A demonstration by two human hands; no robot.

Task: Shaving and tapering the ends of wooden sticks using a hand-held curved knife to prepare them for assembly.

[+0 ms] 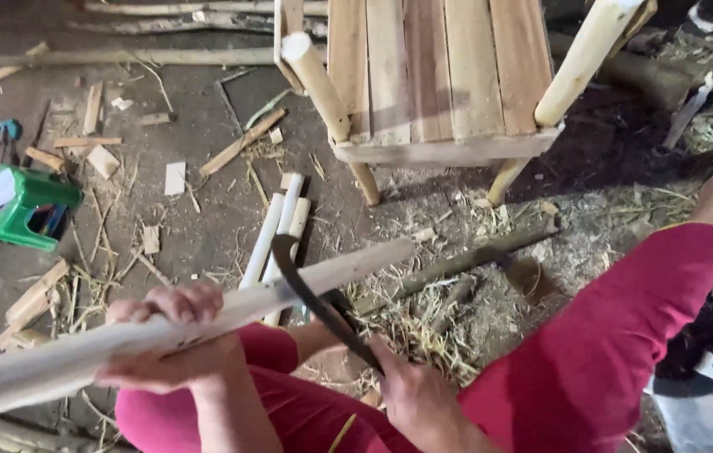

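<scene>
Here my left hand [174, 340] grips a long pale wooden stick [205, 323] across my lap, the fingers [180, 300] wrapped over its top and clamped on it. The stick slants from the lower left edge of the view up to its cut end above the dirt floor [205, 126]. My right hand [411, 393] is closed around the handle of a dark curved knife [310, 298], whose hooked blade lies against the stick just past my left hand. My knees in red trousers [591, 352] frame the work. On the floor ahead lie peeled white sticks [277, 231], a dark branch [457, 264], straw and wood offcuts. Toward the far edge stands an upturned wooden stool [440, 75] of slats with pale round legs. A small green plastic stool [17, 205] sits near the left edge.
</scene>
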